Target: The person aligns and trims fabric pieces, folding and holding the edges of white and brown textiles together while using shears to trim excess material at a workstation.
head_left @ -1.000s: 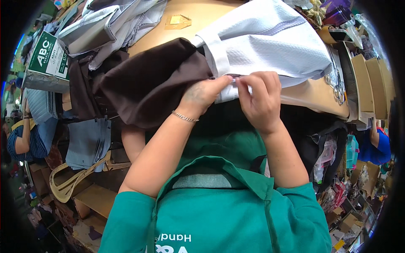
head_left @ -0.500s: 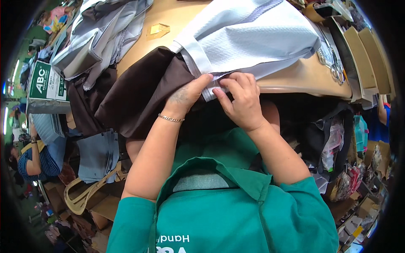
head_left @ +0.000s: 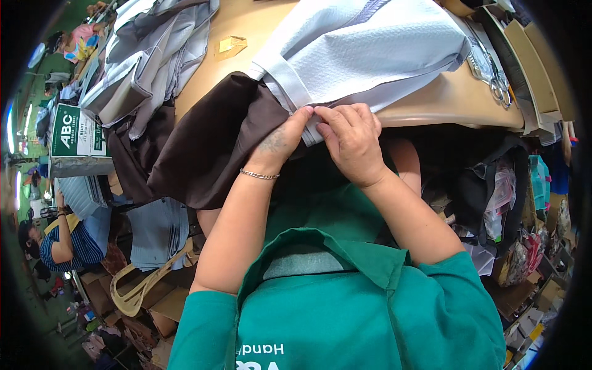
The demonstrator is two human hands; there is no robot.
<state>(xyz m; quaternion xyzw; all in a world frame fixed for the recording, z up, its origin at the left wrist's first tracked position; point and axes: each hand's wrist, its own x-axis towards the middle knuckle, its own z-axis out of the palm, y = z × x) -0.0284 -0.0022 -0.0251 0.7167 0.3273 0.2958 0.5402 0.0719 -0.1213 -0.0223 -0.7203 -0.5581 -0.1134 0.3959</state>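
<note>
A white textured cloth (head_left: 376,52) with a smooth white band (head_left: 282,78) along its near left side lies over the table's front edge. Joined to it or lying against it, a dark brown cloth (head_left: 213,142) drapes off the table to the left. My left hand (head_left: 280,143) is closed on the edge where both cloths meet, its thumb on top. Right beside it, my right hand (head_left: 354,140) pinches the same cloth edge between thumb and curled fingers. The fingertips of both hands nearly touch. Whatever lies beneath the fingers is hidden.
Scissors (head_left: 496,86) lie at the table's right side by cardboard pieces (head_left: 530,74). A small amber piece (head_left: 230,47) rests on the tan table (head_left: 450,105). Folded grey cloths (head_left: 145,68) pile up at left, above a green-and-white box (head_left: 77,132). A co-worker (head_left: 74,243) is further left.
My right fingers have closed in toward my left thumb and now press on the cloth edge. The whole view has shifted slightly, while the cloths keep much the same place.
</note>
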